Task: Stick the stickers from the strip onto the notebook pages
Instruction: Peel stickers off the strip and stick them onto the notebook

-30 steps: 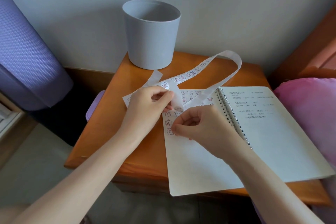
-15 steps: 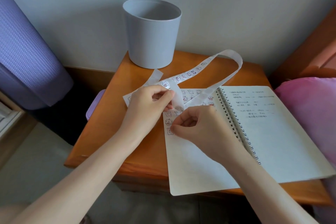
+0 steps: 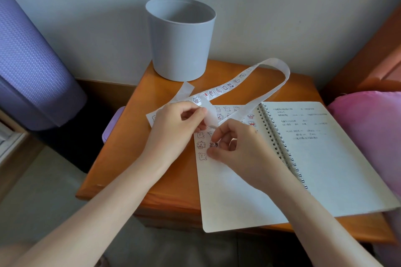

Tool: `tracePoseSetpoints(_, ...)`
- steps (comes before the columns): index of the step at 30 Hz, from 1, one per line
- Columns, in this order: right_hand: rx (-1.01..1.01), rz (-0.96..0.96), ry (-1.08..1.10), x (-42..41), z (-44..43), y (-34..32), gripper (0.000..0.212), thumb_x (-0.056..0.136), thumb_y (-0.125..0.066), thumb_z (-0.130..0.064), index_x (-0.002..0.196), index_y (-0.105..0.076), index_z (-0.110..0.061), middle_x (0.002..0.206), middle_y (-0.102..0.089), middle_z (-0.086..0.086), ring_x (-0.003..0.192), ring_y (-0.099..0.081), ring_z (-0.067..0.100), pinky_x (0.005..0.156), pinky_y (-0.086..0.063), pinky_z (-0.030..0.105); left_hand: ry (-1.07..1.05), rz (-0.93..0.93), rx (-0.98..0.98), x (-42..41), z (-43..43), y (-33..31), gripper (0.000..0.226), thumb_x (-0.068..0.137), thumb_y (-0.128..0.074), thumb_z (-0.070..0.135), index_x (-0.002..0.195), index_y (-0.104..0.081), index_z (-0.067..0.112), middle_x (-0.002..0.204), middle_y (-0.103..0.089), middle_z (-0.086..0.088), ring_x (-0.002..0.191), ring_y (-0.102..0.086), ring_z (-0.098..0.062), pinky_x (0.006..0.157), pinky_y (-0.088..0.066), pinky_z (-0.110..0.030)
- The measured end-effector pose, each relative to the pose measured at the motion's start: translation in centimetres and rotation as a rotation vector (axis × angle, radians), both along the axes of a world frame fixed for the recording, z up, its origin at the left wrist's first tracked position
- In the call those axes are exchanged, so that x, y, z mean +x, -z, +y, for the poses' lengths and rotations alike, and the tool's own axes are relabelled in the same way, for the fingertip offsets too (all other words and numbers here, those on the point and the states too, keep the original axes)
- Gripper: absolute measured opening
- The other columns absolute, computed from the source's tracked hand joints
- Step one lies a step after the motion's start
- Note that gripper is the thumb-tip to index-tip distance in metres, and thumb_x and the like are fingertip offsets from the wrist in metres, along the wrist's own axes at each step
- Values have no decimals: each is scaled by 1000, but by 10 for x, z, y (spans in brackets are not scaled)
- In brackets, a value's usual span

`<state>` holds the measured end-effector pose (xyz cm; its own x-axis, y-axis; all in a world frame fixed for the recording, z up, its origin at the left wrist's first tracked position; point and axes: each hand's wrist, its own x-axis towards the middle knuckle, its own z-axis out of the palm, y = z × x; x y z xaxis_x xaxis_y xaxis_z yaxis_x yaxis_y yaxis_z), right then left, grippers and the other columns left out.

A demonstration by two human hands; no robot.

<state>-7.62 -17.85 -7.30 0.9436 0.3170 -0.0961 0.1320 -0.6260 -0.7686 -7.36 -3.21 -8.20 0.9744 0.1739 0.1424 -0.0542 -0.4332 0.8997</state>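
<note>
Over the left page of the open notebook (image 3: 227, 201), the right hand (image 3: 240, 147) now pinches a small sticker (image 3: 213, 145) (it did not show a moment ago), while the left hand (image 3: 178, 123) still grips the strip (image 3: 227, 86) at its curled end just beside.

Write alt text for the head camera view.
A person's right hand pinches a small sticker at the left page of an open notebook, while the left hand holds a long sticker strip; a grey bucket stands behind on the wooden table.

A bedroom at home: wooden bedside table (image 3: 134, 136), pink bedding (image 3: 368, 128), grey bin (image 3: 180, 50).
</note>
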Motion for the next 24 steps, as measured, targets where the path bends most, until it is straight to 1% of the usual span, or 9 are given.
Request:
tracePoseSetpoints(3,21,-9,8,1,0,0,14,80,-71,-21,80,-58,-21,67,-55,-4,52,-43,3,54,-36,20,-3,5,-3,0,0,0,20,92,-55,22,78,-70,22,72,-69,10,74,-65,0,66,-51,-10)
tracePoseSetpoints(5,17,-22,16,-1,2,0,20,75,-76,-29,78,-58,-20,67,-57,-4,56,-45,4,56,-38,23,-9,4,-13,0,0,0,20,92,-55,22,81,-72,18,71,-70,8,73,-66,-2,67,-52,-12)
tracePoseSetpoints(7,-24,-42,11,-3,5,1,25,71,-78,-32,76,-56,-22,65,-55,-7,59,-46,6,58,-38,25,-15,0,-13,1,0,1,20,92,-56,22,81,-73,17,71,-70,8,73,-66,-2,67,-52,-12)
tracePoseSetpoints(10,-63,-70,-10,-3,4,2,19,77,-73,-24,77,-54,-23,64,-52,-9,56,-43,5,56,-35,21,-12,0,-29,1,0,0,20,92,-56,21,80,-72,19,71,-70,8,72,-66,-2,66,-52,-10)
tracePoseSetpoints(13,63,-80,10,2,-2,-3,9,83,-67,-17,80,-59,-18,68,-56,-7,53,-44,4,52,-35,14,-1,-16,-57,0,0,-1,17,93,-56,22,84,-70,22,74,-70,9,72,-67,-2,63,-52,-10)
tracePoseSetpoints(15,143,-140,57,6,-5,-8,7,83,-68,-22,82,-62,-20,74,-62,-11,57,-51,3,54,-40,11,1,-31,-64,0,0,-2,14,93,-56,24,88,-69,24,77,-69,12,72,-66,1,60,-49,-7)
tracePoseSetpoints(19,108,-325,143,13,-8,-13,13,80,-68,-34,88,-58,-31,86,-60,-22,76,-57,1,58,-44,9,-5,-82,-94,0,0,-6,16,94,-55,25,95,-70,19,77,-69,9,69,-65,0,56,-48,-9)
tracePoseSetpoints(21,152,-354,124,15,-7,-13,16,79,-71,-32,91,-60,-28,84,-63,-20,75,-58,2,59,-43,9,3,-105,-121,-1,-1,-8,17,94,-55,23,96,-70,16,77,-69,9,69,-65,2,55,-47,-9)
tracePoseSetpoints(24,200,-404,105,13,-5,-12,14,78,-73,-24,88,-62,-22,78,-65,-16,73,-59,4,60,-43,12,19,-121,-156,-1,-1,-9,19,94,-55,24,95,-71,14,77,-69,9,73,-66,-1,57,-49,-11)
